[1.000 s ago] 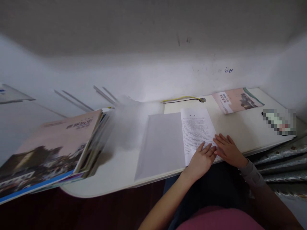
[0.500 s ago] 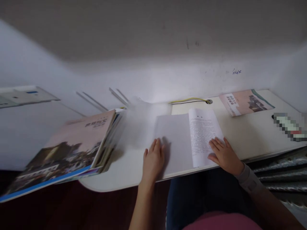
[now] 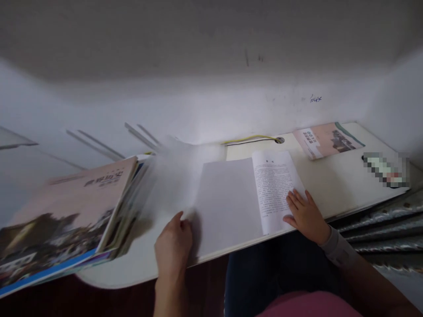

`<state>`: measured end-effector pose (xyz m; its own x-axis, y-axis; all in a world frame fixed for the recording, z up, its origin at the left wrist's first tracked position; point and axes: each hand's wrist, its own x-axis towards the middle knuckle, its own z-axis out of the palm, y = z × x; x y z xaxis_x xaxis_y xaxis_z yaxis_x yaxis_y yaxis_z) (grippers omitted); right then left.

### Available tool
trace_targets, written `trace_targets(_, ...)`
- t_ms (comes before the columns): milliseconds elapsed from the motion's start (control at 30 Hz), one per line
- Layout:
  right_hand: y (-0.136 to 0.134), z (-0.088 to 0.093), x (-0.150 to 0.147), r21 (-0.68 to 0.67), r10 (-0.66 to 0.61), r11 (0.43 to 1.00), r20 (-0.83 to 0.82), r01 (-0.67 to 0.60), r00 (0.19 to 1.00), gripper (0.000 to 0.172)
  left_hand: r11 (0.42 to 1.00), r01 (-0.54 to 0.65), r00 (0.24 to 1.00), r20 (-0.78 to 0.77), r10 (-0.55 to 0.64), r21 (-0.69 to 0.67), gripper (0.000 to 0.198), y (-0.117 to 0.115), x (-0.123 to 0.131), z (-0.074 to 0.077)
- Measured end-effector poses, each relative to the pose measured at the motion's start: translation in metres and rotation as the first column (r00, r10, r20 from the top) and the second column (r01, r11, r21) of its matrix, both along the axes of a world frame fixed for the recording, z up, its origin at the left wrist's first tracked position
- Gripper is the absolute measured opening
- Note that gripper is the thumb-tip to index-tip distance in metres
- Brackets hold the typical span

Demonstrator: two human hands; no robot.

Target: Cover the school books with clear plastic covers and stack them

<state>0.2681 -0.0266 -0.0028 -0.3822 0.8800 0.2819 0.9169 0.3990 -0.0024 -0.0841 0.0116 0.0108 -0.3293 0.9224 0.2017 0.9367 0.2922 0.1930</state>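
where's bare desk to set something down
Most room: the white desk right of the open book, bordered by the pink booklet and pixelated object. A smaller patch lies between the book stack and left hand. The open book, with the right hand on it, crowds the middle.

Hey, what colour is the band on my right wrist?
The band is grey, seen in the head view.

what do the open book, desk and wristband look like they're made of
Open book: matte paper, from its flat, printed right page. Desk: perhaps white laminate board, given its smooth, pale top. Wristband: dull grey, possibly fabric or silicone; too blurred to tell.
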Motion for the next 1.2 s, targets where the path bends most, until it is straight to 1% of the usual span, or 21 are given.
trace_targets(167,-0.001,-0.001,0.003,0.016,-0.042,0.999,0.009,0.042,0.999,0.053,0.998,-0.067,0.995,0.074,0.068,-0.015,0.042,0.0,-0.005,0.001)
trace_targets(267,-0.001,0.003,0.006,0.002,-0.045,0.999,0.016,0.045,0.999,0.05,0.998,-0.057,0.992,0.108,0.06,-0.027,0.045,-0.002,-0.007,0.005)
trace_targets(300,-0.001,0.005,0.006,-0.003,-0.048,0.999,0.016,0.049,0.999,0.05,0.999,-0.048,0.994,0.097,0.048,-0.003,0.046,-0.003,-0.005,0.008)
trace_targets(333,-0.001,0.008,0.003,-0.005,-0.052,0.999,0.013,0.052,0.999,0.049,0.998,-0.033,0.996,0.079,0.029,0.052,0.048,-0.006,-0.001,0.01)
trace_targets(367,-0.001,0.012,-0.002,-0.004,-0.053,0.999,0.007,0.053,0.999,0.048,0.991,-0.004,0.998,0.062,-0.005,0.133,0.049,-0.008,0.005,0.013)
trace_targets(400,-0.001,0.015,-0.008,0.001,-0.046,0.999,-0.005,0.046,0.999,0.047,0.973,0.053,0.996,0.052,-0.066,0.223,0.049,-0.01,0.014,0.014)
trace_targets(433,-0.001,0.018,-0.016,0.006,-0.029,1.0,-0.021,0.029,0.999,0.047,0.943,0.14,0.986,0.05,-0.162,0.302,0.049,-0.013,0.025,0.015)
trace_targets(467,-0.001,0.021,-0.024,0.007,-0.002,1.0,-0.04,0.002,0.999,0.049,0.904,0.247,0.957,0.06,-0.284,0.349,0.048,-0.014,0.037,0.014)
trace_targets(500,-0.001,0.022,-0.033,0.001,0.026,1.0,-0.059,-0.026,0.998,0.051,0.861,0.363,0.906,0.081,-0.416,0.355,0.048,-0.014,0.049,0.011)
trace_targets(533,-0.001,0.023,-0.041,-0.014,0.047,0.999,-0.076,-0.048,0.996,0.055,0.82,0.471,0.842,0.111,-0.528,0.325,0.047,-0.014,0.06,0.007)
trace_targets(567,0.0,0.022,-0.047,-0.036,0.057,0.998,-0.089,-0.06,0.994,0.061,0.795,0.539,0.796,0.139,-0.589,0.279,0.047,-0.012,0.067,0.001)
trace_targets(600,0.0,0.02,-0.051,-0.062,0.052,0.996,-0.096,-0.058,0.994,0.066,0.797,0.559,0.786,0.159,-0.597,0.231,0.049,-0.009,0.071,-0.006)
trace_targets(633,0.001,0.017,-0.053,-0.088,0.032,0.995,-0.098,-0.041,0.995,0.07,0.823,0.536,0.809,0.164,-0.564,0.187,0.052,-0.005,0.071,-0.013)
trace_targets(667,0.002,0.013,-0.053,-0.109,0.005,0.994,-0.097,-0.016,0.995,0.073,0.859,0.487,0.847,0.155,-0.509,0.157,0.057,-0.001,0.066,-0.02)
trace_targets(733,0.003,0.006,-0.049,-0.138,-0.043,0.99,-0.084,0.031,0.996,0.075,0.91,0.391,0.902,0.141,-0.408,0.136,0.067,0.005,0.048,-0.031)
trace_targets(767,0.004,0.004,-0.046,-0.149,-0.056,0.988,-0.075,0.044,0.996,0.076,0.92,0.37,0.909,0.152,-0.388,0.134,0.071,0.007,0.037,-0.035)
trace_targets(833,0.007,0.001,-0.042,-0.167,-0.062,0.985,-0.056,0.052,0.996,0.077,0.923,0.361,0.9,0.208,-0.383,0.136,0.071,0.009,0.018,-0.037)
trace_targets(933,0.012,0.002,-0.04,-0.191,-0.063,0.98,-0.03,0.056,0.998,0.08,0.934,0.329,0.886,0.298,-0.356,0.138,0.067,0.006,0.005,-0.034)
trace_targets(1100,0.019,0.007,-0.04,-0.225,-0.064,0.973,-0.014,0.06,0.998,0.081,0.966,0.235,0.86,0.441,-0.258,0.107,0.066,-0.002,0.009,-0.022)
trace_targets(1200,0.023,0.007,-0.038,-0.235,-0.048,0.971,-0.01,0.044,0.999,0.084,0.972,0.215,0.836,0.496,-0.233,0.095,0.064,-0.003,0.008,-0.017)
